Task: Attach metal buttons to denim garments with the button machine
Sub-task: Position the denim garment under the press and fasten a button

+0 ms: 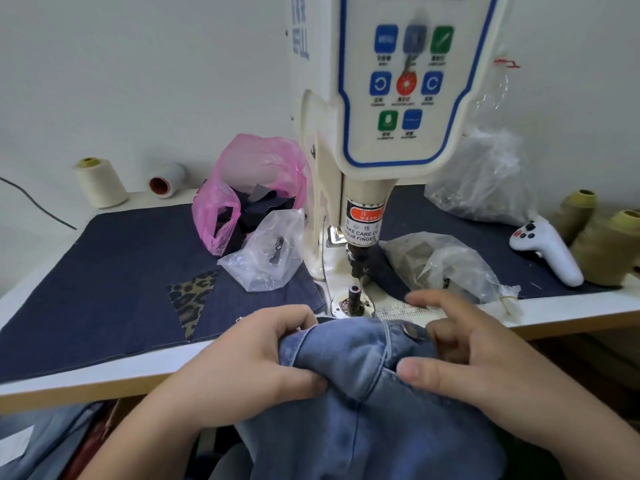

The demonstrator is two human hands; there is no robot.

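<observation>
Both hands, left hand (249, 362) and right hand (485, 362), pinch the denim garment (363, 393) with curled fingers at the bench's (104, 382) near edge, just before the button machine (381, 133).

Two bare hands and forearms come into the head view from the bottom edge, the left hand (249, 358) from about 7 o'clock and the right hand (474, 355) from about 5 o'clock. No sleeve, glove, ring, watch or bracelet shows on either; both wrists and forearms are uncovered as far as the frame edge. The fingernails are short and unpainted. The fingers look smooth, with no marks or plasters.
</observation>
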